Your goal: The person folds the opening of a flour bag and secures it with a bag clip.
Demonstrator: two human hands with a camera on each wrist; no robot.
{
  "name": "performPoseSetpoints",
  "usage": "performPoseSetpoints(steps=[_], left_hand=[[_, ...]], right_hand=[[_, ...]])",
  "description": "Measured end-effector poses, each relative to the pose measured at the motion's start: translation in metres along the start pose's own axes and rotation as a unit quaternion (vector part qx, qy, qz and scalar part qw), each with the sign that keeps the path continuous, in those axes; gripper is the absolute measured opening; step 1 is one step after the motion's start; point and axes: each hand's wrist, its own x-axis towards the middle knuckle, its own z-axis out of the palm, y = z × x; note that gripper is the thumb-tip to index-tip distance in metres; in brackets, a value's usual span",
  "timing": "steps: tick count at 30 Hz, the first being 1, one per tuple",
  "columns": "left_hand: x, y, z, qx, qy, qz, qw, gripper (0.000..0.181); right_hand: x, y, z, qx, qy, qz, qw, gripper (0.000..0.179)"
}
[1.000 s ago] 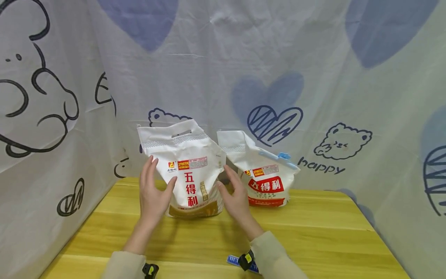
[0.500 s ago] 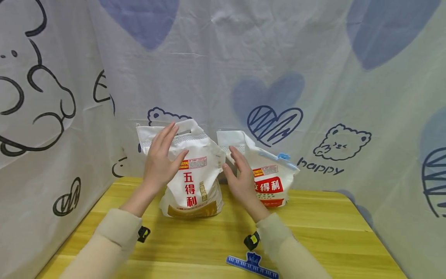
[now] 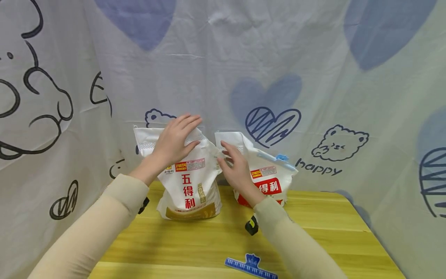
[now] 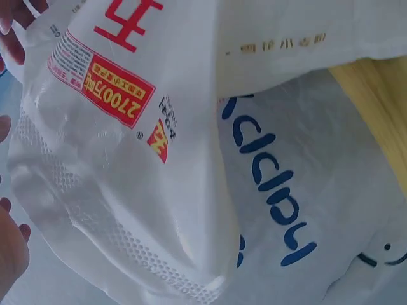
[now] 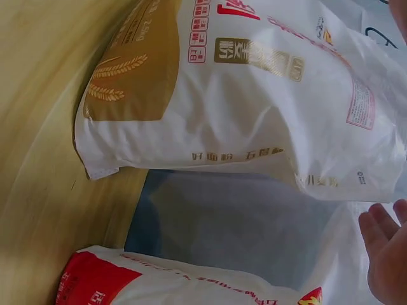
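A white flour bag (image 3: 188,182) with red lettering and a gold base stands upright at the middle left of the table. Over its upper part lies my left hand (image 3: 175,141), fingers straight and hiding the handle slot; in the left wrist view part of that hand (image 4: 11,248) shows beside the bag's top edge. My right hand (image 3: 238,170) is at the bag's upper right edge with its fingers slightly bent. The right wrist view puts those fingertips (image 5: 375,219) right at the bag's corner. Neither hand grips anything.
A second flour bag (image 3: 270,174) with a red label stands just right, its slanted top closed by a light blue clip (image 3: 282,157). Near the table's front lies a dark blue clip (image 3: 251,266) with a piano-key pattern. A patterned cloth (image 3: 324,89) hangs behind the table (image 3: 331,228).
My left hand has moved from the bag's left side up and right over its top. My right hand has risen along the right edge. The dark blue clip has come into fuller view.
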Motion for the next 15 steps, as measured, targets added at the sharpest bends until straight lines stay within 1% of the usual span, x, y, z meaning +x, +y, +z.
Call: performPoseSetpoints(steps=[2,5,9,12,15], left_hand=[[0.004,-0.001,0.001,0.009,-0.019,0.011,0.9997,0.067],[0.008,-0.004,0.002,0.017,-0.037,0.026,0.9988,0.066],[0.009,-0.006,0.003,0.026,-0.058,0.031,0.9975,0.065],[0.009,-0.008,0.004,0.03,-0.065,0.031,0.9969,0.061],[0.008,-0.011,0.006,0.03,-0.06,0.033,0.9972,0.055]], right_hand=[[0.002,0.002,0.002,0.003,-0.005,-0.004,1.0,0.051],[0.004,0.004,0.004,0.005,-0.016,-0.002,0.9999,0.051],[0.006,0.004,0.008,-0.008,-0.03,0.012,0.9994,0.052],[0.008,0.003,0.01,-0.03,-0.032,0.02,0.9988,0.049],[0.009,0.002,0.011,-0.04,-0.025,0.022,0.9986,0.046]])
